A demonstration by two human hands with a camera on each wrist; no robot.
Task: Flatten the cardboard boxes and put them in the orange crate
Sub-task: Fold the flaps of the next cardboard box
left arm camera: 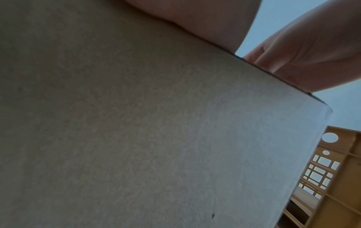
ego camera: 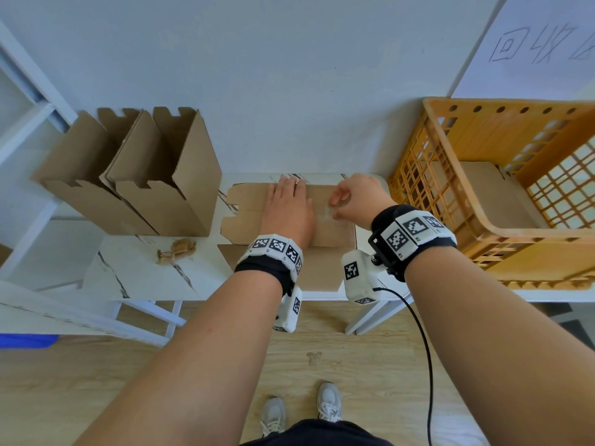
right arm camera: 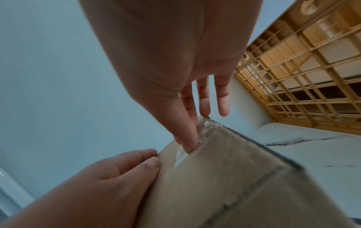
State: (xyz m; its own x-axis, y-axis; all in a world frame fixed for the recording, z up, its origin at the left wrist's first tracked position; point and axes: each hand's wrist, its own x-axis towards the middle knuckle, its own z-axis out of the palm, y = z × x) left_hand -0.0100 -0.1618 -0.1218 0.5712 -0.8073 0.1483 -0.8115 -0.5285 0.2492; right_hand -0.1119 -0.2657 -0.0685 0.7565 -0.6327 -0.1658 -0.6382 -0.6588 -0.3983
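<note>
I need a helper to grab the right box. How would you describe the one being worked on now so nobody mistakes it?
On the marble table, just left of the orange crate, the box lies flat under both hands. Unlike the two upright boxes at the table's left, it is collapsed and carries clear tape.

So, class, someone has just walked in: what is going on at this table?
A person is breaking down cardboard boxes. The left hand presses flat on a box lying on the white table, while the right hand picks at clear tape on it. Two open boxes stand to the left. The orange crate on the right already holds flat cardboard.
</note>
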